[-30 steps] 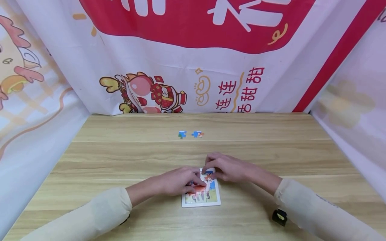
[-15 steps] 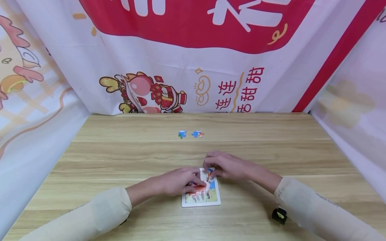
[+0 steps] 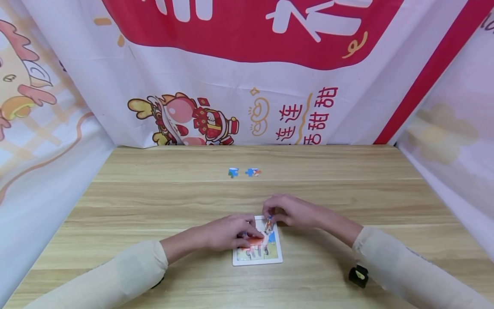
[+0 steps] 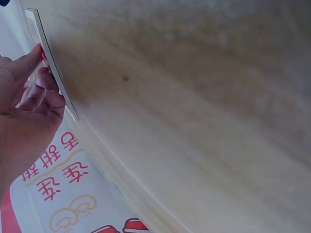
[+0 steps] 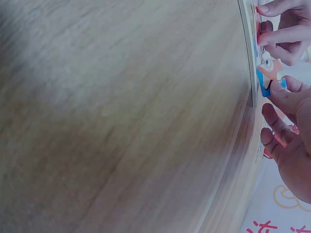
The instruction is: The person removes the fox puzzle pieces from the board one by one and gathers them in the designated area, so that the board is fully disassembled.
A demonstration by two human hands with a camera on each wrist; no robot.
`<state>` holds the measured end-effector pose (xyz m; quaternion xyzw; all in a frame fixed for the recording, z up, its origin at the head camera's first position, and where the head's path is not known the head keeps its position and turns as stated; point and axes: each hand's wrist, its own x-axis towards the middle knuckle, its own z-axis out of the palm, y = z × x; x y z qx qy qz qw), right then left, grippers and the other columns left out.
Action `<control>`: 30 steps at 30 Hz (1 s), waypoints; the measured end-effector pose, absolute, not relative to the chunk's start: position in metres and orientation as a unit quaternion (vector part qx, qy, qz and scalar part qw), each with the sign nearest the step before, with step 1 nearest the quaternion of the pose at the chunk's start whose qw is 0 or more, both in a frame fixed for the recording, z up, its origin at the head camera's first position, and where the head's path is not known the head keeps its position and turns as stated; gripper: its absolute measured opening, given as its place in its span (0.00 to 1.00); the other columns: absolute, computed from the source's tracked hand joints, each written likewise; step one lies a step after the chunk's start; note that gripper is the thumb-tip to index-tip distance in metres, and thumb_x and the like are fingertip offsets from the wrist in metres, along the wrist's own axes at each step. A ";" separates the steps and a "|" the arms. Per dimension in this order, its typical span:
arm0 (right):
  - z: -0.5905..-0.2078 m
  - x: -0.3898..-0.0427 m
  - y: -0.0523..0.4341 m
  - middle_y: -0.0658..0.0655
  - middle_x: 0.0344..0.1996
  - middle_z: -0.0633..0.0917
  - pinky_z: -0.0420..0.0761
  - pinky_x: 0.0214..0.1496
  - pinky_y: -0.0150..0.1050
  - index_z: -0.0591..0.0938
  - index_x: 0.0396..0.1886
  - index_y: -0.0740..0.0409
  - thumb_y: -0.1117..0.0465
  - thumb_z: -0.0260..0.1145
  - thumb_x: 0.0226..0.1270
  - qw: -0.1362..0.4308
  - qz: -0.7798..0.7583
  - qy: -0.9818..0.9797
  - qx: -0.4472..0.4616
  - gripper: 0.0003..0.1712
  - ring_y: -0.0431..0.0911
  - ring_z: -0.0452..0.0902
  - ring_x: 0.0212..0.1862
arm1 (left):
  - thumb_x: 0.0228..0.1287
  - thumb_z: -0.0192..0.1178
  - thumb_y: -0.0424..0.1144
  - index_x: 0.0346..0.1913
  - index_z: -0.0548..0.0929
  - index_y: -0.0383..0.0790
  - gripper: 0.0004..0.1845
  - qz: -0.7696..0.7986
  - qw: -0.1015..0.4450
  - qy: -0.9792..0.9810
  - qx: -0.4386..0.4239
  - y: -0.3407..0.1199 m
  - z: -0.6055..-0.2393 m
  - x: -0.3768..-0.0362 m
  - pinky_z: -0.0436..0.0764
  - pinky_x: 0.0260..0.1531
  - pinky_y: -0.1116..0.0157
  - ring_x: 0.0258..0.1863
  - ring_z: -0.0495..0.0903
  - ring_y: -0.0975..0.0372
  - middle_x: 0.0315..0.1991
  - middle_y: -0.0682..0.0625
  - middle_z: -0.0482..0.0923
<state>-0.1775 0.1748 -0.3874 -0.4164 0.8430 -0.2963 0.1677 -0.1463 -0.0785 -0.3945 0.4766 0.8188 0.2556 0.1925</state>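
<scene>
A white-framed jigsaw puzzle, partly filled with an animal picture, lies flat on the wooden table. My left hand rests on its left part, thumb and index fingertips pressing the pieces; the other fingers bend beneath the palm in the left wrist view. Between the thumb and a finger of my right hand is a puzzle piece with an eye, orange and blue on it. That piece is tilted up over the puzzle's upper right corner. A bare white patch shows in the frame beside it; the left hand covers part of the picture.
Two loose puzzle pieces, a blue-green one and a blue-orange one, lie farther back on the table. Printed cloth hangs behind and at both sides. A small black object shows by the right sleeve.
The right hand has lifted and tilted the piece from the upper right of the puzzle, exposing white backing. The left hand has stayed in place.
</scene>
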 end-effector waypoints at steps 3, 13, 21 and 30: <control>-0.388 -0.179 0.177 0.44 0.38 0.85 0.82 0.52 0.37 0.84 0.40 0.50 0.69 0.68 0.72 0.177 -0.317 0.832 -0.419 0.08 0.38 0.79 0.44 | 0.69 0.67 0.31 0.60 0.87 0.39 0.18 0.264 0.200 0.818 0.470 -0.079 -0.395 -0.147 0.77 0.45 0.73 0.42 0.74 0.70 0.47 0.53 0.78; -0.381 -0.182 0.188 0.44 0.39 0.86 0.83 0.53 0.40 0.85 0.43 0.51 0.68 0.67 0.73 0.200 -0.345 0.839 -0.371 0.08 0.40 0.82 0.45 | 0.68 0.68 0.31 0.57 0.88 0.37 0.16 0.287 0.207 0.824 0.443 -0.078 -0.393 -0.147 0.79 0.41 0.71 0.37 0.74 0.71 0.44 0.54 0.79; -0.384 -0.188 0.194 0.48 0.38 0.86 0.84 0.50 0.41 0.85 0.43 0.55 0.71 0.64 0.74 0.159 -0.353 0.842 -0.375 0.08 0.42 0.81 0.43 | 0.70 0.67 0.33 0.58 0.88 0.40 0.15 0.254 0.193 0.837 0.444 -0.075 -0.392 -0.148 0.75 0.37 0.72 0.35 0.73 0.67 0.41 0.54 0.77; -0.383 -0.195 0.198 0.50 0.38 0.86 0.84 0.45 0.41 0.84 0.45 0.58 0.72 0.63 0.75 0.134 -0.363 0.855 -0.345 0.07 0.45 0.81 0.40 | 0.71 0.66 0.33 0.59 0.88 0.43 0.15 0.244 0.201 0.837 0.447 -0.074 -0.396 -0.151 0.76 0.40 0.72 0.38 0.73 0.68 0.43 0.55 0.77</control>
